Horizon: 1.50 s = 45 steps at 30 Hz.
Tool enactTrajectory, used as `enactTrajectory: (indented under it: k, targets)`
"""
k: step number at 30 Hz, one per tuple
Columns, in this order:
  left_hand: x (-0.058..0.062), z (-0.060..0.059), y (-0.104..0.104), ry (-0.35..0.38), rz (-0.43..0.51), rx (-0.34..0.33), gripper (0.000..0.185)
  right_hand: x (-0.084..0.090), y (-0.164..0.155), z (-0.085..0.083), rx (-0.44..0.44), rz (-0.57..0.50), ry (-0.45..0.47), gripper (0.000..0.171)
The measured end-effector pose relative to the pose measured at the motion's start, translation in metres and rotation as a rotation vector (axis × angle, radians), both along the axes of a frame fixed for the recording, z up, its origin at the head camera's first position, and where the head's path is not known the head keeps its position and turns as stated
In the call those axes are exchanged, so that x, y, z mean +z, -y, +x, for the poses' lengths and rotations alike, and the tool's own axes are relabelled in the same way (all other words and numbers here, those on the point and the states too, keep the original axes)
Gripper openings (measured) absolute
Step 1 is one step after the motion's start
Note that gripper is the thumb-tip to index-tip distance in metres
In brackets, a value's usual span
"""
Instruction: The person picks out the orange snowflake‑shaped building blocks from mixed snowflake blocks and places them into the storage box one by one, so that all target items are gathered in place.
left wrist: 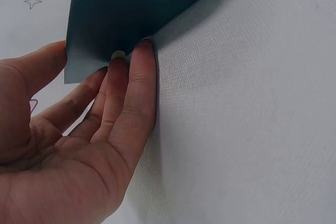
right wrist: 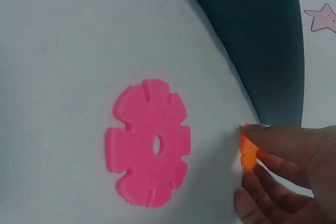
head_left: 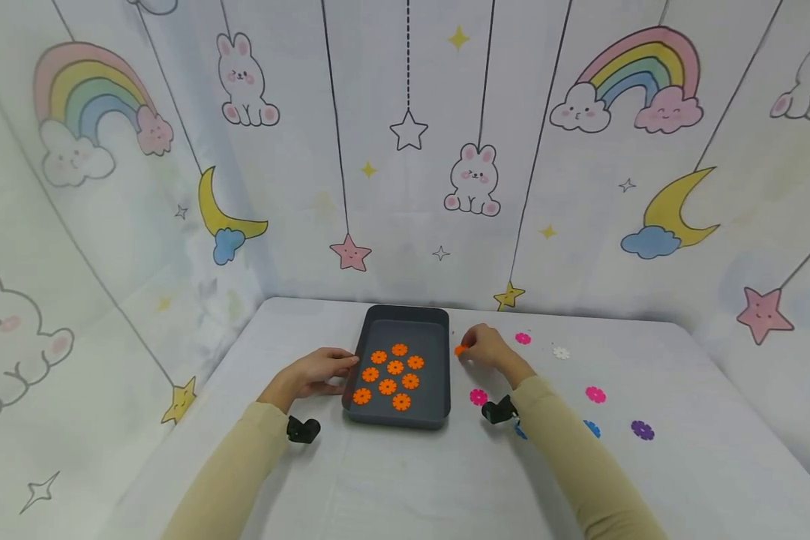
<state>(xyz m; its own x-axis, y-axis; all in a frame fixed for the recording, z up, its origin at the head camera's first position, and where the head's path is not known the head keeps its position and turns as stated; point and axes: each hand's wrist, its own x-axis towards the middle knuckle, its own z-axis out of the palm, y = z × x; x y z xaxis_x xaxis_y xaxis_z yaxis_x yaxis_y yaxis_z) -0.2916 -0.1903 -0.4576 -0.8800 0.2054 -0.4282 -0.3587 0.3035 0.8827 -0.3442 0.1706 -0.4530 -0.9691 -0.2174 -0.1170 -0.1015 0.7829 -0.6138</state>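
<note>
A dark grey rectangular tray (head_left: 405,330) stands on the white table, with several orange notched flower-shaped discs (head_left: 394,367) lying flat inside. My left hand (head_left: 320,369) rests against the tray's left side. In the left wrist view, the thumb touches the wall's edge and the nearly straight fingers (left wrist: 139,77) touch its outer side low down. Just beyond the tray's right side, my right hand (head_left: 487,349) pinches one orange disc (right wrist: 248,148) between thumb and fingers, close to the tabletop. A pink disc (right wrist: 149,142) lies flat near that hand.
Right of the tray lie more loose discs: pink (head_left: 595,394), white (head_left: 561,352), purple (head_left: 643,430) and blue (head_left: 592,429). My right sleeve (head_left: 567,442) partly covers another blue one. A printed cloth backdrop (head_left: 405,195) rises behind the table.
</note>
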Motion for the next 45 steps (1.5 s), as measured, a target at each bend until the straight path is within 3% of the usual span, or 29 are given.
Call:
enactTrajectory:
  k: [6, 15, 26, 38, 45]
  targets:
    - [-0.001, 0.0, 0.001, 0.003, 0.011, 0.005, 0.046, 0.002, -0.001, 0.001, -0.002, -0.006, -0.02, 0.02]
    - [0.002, 0.002, 0.001, 0.001, 0.014, -0.003, 0.047, 0.011, -0.011, 0.007, 0.039, -0.025, -0.131, 0.008]
    - [0.003, 0.003, 0.001, -0.006, 0.014, -0.013, 0.046, 0.034, -0.007, 0.035, 0.099, -0.153, -0.109, 0.011]
    - [0.002, 0.002, 0.001, 0.004, 0.019, -0.005, 0.046, 0.041, 0.016, 0.059, 0.243, -0.216, -0.108, 0.008]
    - [-0.001, 0.0, 0.001, 0.004, 0.008, 0.004, 0.048, 0.038, 0.031, 0.065, 0.356, -0.182, -0.119, 0.007]
